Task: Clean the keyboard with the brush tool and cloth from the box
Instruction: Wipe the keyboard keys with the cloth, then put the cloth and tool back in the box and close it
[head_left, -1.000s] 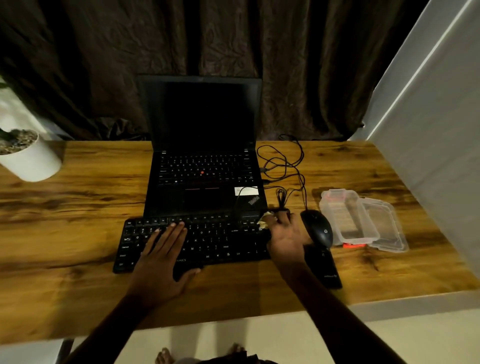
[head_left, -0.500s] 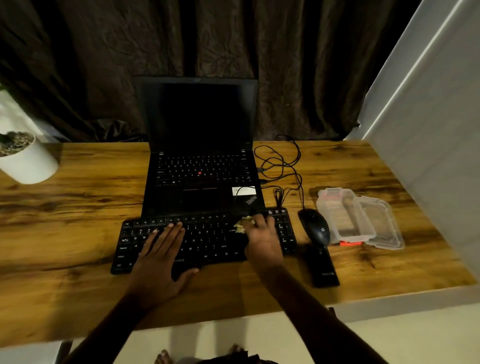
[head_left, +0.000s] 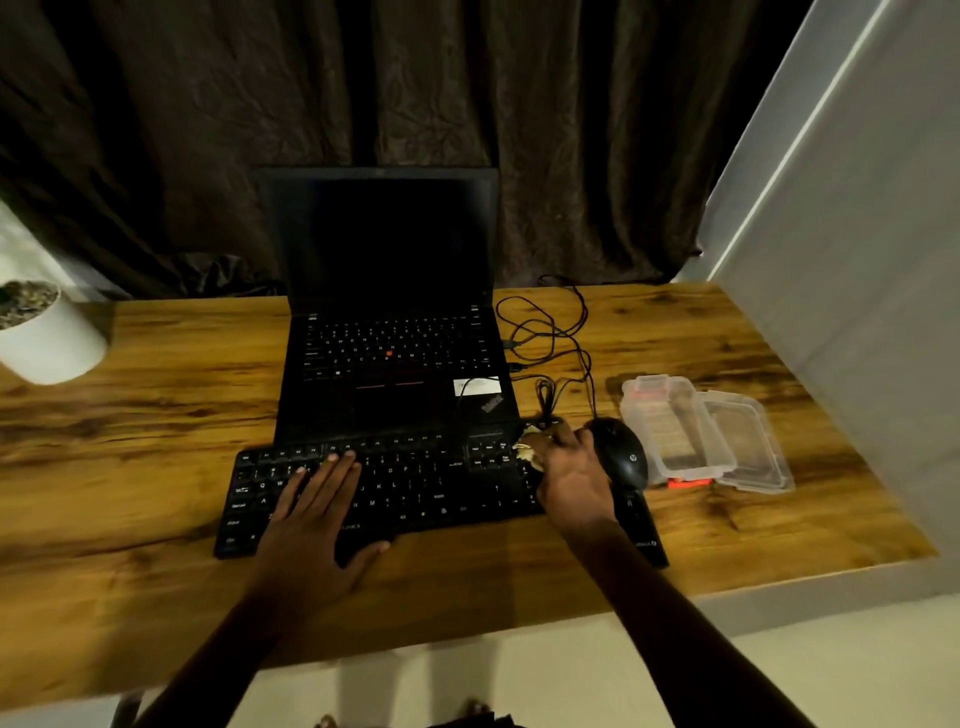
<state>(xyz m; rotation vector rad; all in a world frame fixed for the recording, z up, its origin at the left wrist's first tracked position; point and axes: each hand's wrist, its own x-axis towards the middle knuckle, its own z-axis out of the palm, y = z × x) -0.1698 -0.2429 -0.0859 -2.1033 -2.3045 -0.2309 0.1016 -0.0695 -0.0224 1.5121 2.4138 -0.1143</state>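
A black external keyboard (head_left: 415, 483) lies on the wooden desk in front of the laptop. My left hand (head_left: 317, 514) rests flat on the keyboard's left half, fingers spread. My right hand (head_left: 571, 473) presses a small pale cloth (head_left: 527, 447) onto the keyboard's right end, near its top corner; most of the cloth is hidden under the fingers. The clear plastic box (head_left: 670, 426) stands open to the right, with its lid (head_left: 748, 447) beside it. An orange-red item (head_left: 688, 482) shows at the box's front edge. I cannot make out the brush tool.
An open black laptop (head_left: 389, 312) sits behind the keyboard, with tangled cables (head_left: 550, 332) to its right. A black mouse (head_left: 621, 457) and a long black device (head_left: 641, 525) lie just right of my right hand. A white plant pot (head_left: 49, 338) stands far left.
My right hand with the cloth slid left over the keys half a second ago and is now back at the keyboard's right end. My left hand stayed put.
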